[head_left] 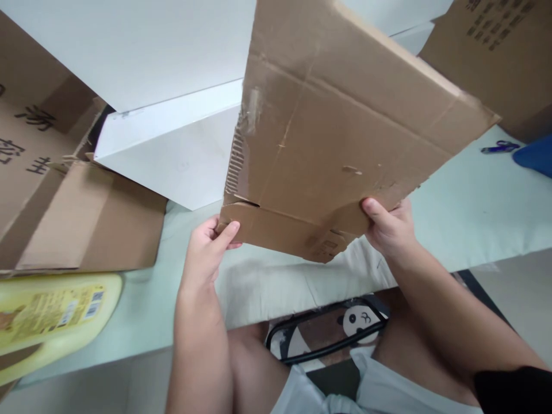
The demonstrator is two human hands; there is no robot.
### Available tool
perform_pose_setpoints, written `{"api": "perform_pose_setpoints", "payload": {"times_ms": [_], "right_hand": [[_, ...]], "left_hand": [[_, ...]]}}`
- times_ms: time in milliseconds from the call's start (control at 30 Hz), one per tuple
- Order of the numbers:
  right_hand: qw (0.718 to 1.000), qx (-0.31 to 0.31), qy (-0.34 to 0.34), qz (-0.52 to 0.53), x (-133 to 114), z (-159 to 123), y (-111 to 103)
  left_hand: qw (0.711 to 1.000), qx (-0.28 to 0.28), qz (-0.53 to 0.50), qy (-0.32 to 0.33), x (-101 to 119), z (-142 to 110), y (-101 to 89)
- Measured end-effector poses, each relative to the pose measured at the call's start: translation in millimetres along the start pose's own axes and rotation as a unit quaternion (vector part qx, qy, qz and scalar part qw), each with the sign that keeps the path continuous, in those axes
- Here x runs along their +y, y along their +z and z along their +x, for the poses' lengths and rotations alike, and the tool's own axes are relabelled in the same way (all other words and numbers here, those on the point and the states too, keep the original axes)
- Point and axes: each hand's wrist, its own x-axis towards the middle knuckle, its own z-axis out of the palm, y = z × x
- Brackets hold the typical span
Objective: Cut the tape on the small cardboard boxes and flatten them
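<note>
A flattened brown cardboard box (340,126) is held up over the pale table (466,213), tilted, with creases and old tape on it. My left hand (209,247) pinches its lower left corner, thumb on the near face. My right hand (388,227) grips its lower right edge, thumb on top and fingers behind. Both hands are closed on the cardboard.
A white box (172,155) stands behind the cardboard. An open brown carton (81,224) with printed characters lies at left, a yellow bottle (47,316) in front of it. Another carton (500,52) is at top right, beside a blue thing (535,154) and a small purple object (500,148).
</note>
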Motion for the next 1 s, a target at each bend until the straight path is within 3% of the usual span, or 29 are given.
{"api": "perform_pose_setpoints", "payload": {"times_ms": [167, 300, 400, 533, 767, 933, 1000], "right_hand": [[0.999, -0.016, -0.025, 0.038, 10.1, 3.4, -0.9], [0.998, -0.038, 0.005, 0.052, 9.8, 3.1, -1.8], [0.998, -0.024, 0.033, 0.045, 7.4, 1.6, -2.2], [0.995, -0.039, 0.084, 0.028, 4.9, -0.8, -3.0], [0.97, -0.142, 0.199, 0.01, 0.2, -6.4, -6.8], [0.964, -0.177, 0.197, 0.002, 0.2, -7.2, -8.0], [0.963, -0.189, 0.194, -0.001, 1.1, -6.7, -8.8]], "left_hand": [[1.0, -0.004, 0.018, 0.014, -2.4, 1.4, 0.2], [0.996, -0.03, 0.005, 0.086, -4.3, 4.0, -2.1], [0.991, -0.012, 0.01, 0.13, -5.3, 6.0, -4.1], [0.984, -0.03, -0.055, 0.168, -8.8, 6.6, -6.9], [0.982, -0.118, -0.051, 0.139, -13.6, -2.0, -7.9], [0.984, -0.123, -0.048, 0.123, -12.0, -8.1, -4.4], [0.985, -0.097, -0.076, 0.12, -10.7, -9.5, -3.8]]}}
